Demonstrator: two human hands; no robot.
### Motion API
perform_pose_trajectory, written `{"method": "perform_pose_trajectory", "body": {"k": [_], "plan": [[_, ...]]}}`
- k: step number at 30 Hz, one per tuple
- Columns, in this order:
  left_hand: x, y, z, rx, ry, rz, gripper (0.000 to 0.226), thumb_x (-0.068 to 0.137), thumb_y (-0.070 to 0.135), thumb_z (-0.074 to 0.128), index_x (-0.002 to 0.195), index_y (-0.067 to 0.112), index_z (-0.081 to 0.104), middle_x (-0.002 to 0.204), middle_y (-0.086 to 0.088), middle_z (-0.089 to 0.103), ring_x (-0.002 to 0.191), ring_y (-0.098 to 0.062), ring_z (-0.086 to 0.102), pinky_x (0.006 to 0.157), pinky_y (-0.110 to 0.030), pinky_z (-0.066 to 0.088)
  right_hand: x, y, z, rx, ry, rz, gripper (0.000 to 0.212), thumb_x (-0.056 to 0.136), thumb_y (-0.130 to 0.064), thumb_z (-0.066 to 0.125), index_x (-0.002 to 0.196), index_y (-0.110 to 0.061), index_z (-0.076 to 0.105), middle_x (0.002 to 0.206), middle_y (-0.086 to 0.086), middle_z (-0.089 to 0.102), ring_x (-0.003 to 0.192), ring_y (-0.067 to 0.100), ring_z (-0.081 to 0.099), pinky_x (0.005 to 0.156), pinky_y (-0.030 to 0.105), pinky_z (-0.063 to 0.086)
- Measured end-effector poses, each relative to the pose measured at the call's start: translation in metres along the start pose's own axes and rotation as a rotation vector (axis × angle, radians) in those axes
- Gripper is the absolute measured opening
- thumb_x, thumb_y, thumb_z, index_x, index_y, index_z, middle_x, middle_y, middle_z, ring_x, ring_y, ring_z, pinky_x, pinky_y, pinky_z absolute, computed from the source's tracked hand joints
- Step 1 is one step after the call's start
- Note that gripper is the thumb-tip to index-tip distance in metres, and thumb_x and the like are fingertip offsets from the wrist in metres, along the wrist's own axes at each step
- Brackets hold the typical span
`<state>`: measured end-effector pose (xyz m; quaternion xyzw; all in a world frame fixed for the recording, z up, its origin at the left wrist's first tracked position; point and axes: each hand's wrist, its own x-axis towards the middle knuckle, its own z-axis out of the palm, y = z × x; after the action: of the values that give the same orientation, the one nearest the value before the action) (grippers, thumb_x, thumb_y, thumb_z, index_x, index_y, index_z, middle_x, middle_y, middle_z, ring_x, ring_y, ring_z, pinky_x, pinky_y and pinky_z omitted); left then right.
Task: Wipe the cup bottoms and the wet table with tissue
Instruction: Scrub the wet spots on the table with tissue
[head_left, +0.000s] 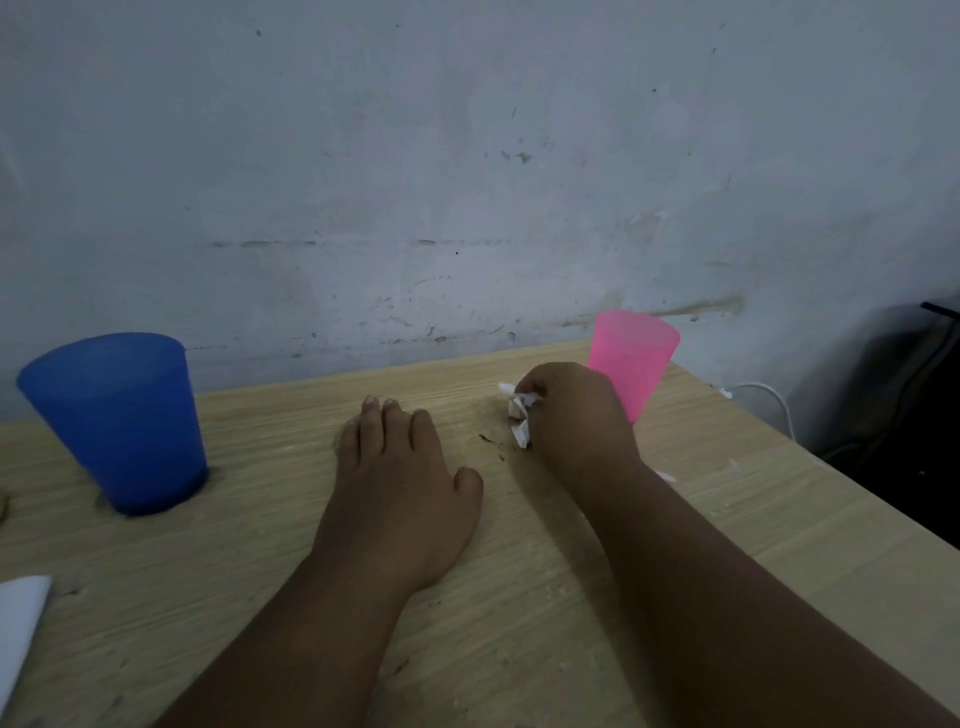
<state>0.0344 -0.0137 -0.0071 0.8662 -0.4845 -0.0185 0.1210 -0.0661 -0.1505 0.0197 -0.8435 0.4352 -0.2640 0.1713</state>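
Two cups stand on the desk (519, 623), each on its base with the open end up. The blue cup (111, 421) is at the 9 o'clock side of the desk. The pink cup (631, 353) is at the 1 o'clock side, near the far edge and the wall (467, 156).

Left grip (400, 478): spread flat, palm down, fingers straight and close together, pointing to 12 o'clock. It rests on the desk between the two cups and holds nothing.

Right grip (576, 415): fingers curled, pinching a crumpled white tissue (521, 415). It sits just in front of the pink cup and partly covers the cup's lower wall. The tissue protrudes at the 9 o'clock side of this grip, low over the desk; contact with the surface cannot be confirmed.

Dark specks (488, 441) lie on the desk at 7 o'clock of the tissue, between the two grips.

A white sheet (21, 623) lies at the 8 o'clock edge of the desk, partly out of view. A white cable (769, 400) runs beyond the desk edge at 3 o'clock.
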Motion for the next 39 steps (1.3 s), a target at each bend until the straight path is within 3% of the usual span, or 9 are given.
{"method": "perform_pose_trajectory", "body": {"k": [4, 8, 12, 18, 25, 29, 34, 37, 39], "plan": [[0.000, 0.001, -0.001, 0.003, 0.001, 0.001, 0.074, 0.101, 0.050, 0.023, 0.161, 0.009, 0.004, 0.169, -0.016, -0.005, 0.155, -0.029, -0.015, 0.126, -0.044, -0.007, 0.000, -0.008, -0.008, -0.303, -0.175, -0.140, 0.026, 0.086, -0.005, 0.056, 0.101, -0.015, 0.074, 0.099, 0.007, 0.066, 0.092, 0.023, 0.065, 0.083, 0.034, 0.055], [-0.002, 0.000, -0.001, 0.011, 0.001, 0.005, 0.074, 0.102, 0.050, 0.023, 0.161, 0.009, 0.004, 0.169, -0.016, -0.005, 0.155, -0.030, -0.015, 0.126, -0.044, -0.007, -0.006, -0.013, -0.023, -0.416, -0.383, -0.283, 0.018, 0.088, -0.006, 0.050, 0.080, -0.008, 0.065, 0.074, 0.005, 0.049, 0.077, 0.021, 0.053, 0.070, 0.031, 0.046], [-0.001, 0.000, -0.001, 0.010, -0.002, 0.005, 0.075, 0.102, 0.050, 0.022, 0.161, 0.008, 0.004, 0.169, -0.017, -0.006, 0.155, -0.030, -0.016, 0.126, -0.045, -0.008, -0.002, -0.014, -0.024, -0.479, -0.433, -0.282, 0.026, 0.091, -0.003, 0.049, 0.109, -0.008, 0.067, 0.097, 0.011, 0.066, 0.094, 0.025, 0.063, 0.084, 0.034, 0.053], [-0.001, 0.000, -0.001, 0.010, -0.011, 0.007, 0.075, 0.102, 0.050, 0.023, 0.161, 0.008, 0.003, 0.169, -0.017, -0.006, 0.155, -0.031, -0.016, 0.126, -0.045, -0.007, 0.003, -0.017, 0.001, -0.410, -0.289, -0.202, 0.026, 0.092, -0.011, 0.052, 0.113, -0.012, 0.067, 0.106, 0.011, 0.065, 0.097, 0.029, 0.063, 0.080, 0.035, 0.051], [0.001, -0.003, 0.001, -0.034, 0.017, -0.002, 0.071, 0.104, 0.046, 0.021, 0.161, 0.008, 0.001, 0.170, -0.015, -0.004, 0.156, -0.030, -0.012, 0.126, -0.045, -0.003, 0.002, -0.040, 0.009, -0.365, -0.442, -0.419, 0.034, 0.089, -0.001, 0.053, 0.115, -0.015, 0.071, 0.115, 0.012, 0.063, 0.107, 0.027, 0.061, 0.092, 0.034, 0.048], [0.001, -0.003, -0.001, -0.045, -0.002, -0.004, 0.073, 0.103, 0.043, 0.025, 0.161, 0.008, 0.000, 0.169, -0.015, -0.007, 0.156, -0.029, -0.014, 0.126, -0.044, -0.005, -0.006, -0.024, -0.016, -0.348, -0.454, -0.431, 0.032, 0.092, -0.007, 0.055, 0.117, -0.018, 0.072, 0.124, 0.001, 0.068, 0.113, 0.017, 0.061, 0.089, 0.015, 0.040], [0.000, -0.001, -0.003, -0.034, -0.008, -0.009, 0.071, 0.103, 0.042, 0.024, 0.161, 0.007, 0.003, 0.169, -0.017, -0.003, 0.156, -0.031, -0.013, 0.126, -0.044, -0.005, -0.003, -0.007, -0.035, -0.421, -0.378, -0.295, 0.032, 0.095, -0.009, 0.051, 0.118, -0.017, 0.072, 0.113, 0.008, 0.072, 0.102, 0.022, 0.067, 0.093, 0.035, 0.052], [0.000, -0.001, -0.003, -0.031, -0.013, -0.007, 0.071, 0.102, 0.042, 0.023, 0.161, 0.007, 0.004, 0.169, -0.017, -0.002, 0.156, -0.031, -0.012, 0.126, -0.044, -0.005, 0.000, -0.006, -0.026, -0.365, -0.212, -0.249, 0.029, 0.093, -0.009, 0.050, 0.109, -0.016, 0.073, 0.105, 0.009, 0.071, 0.094, 0.025, 0.067, 0.085, 0.034, 0.054], [0.000, 0.000, -0.002, -0.024, -0.011, -0.011, 0.071, 0.102, 0.042, 0.023, 0.161, 0.007, 0.004, 0.169, -0.016, -0.002, 0.156, -0.031, -0.012, 0.126, -0.044, -0.004, -0.002, -0.010, -0.015, -0.380, -0.264, -0.297, 0.026, 0.087, -0.007, 0.051, 0.098, -0.016, 0.074, 0.096, 0.008, 0.069, 0.089, 0.025, 0.065, 0.082, 0.035, 0.054]]}}
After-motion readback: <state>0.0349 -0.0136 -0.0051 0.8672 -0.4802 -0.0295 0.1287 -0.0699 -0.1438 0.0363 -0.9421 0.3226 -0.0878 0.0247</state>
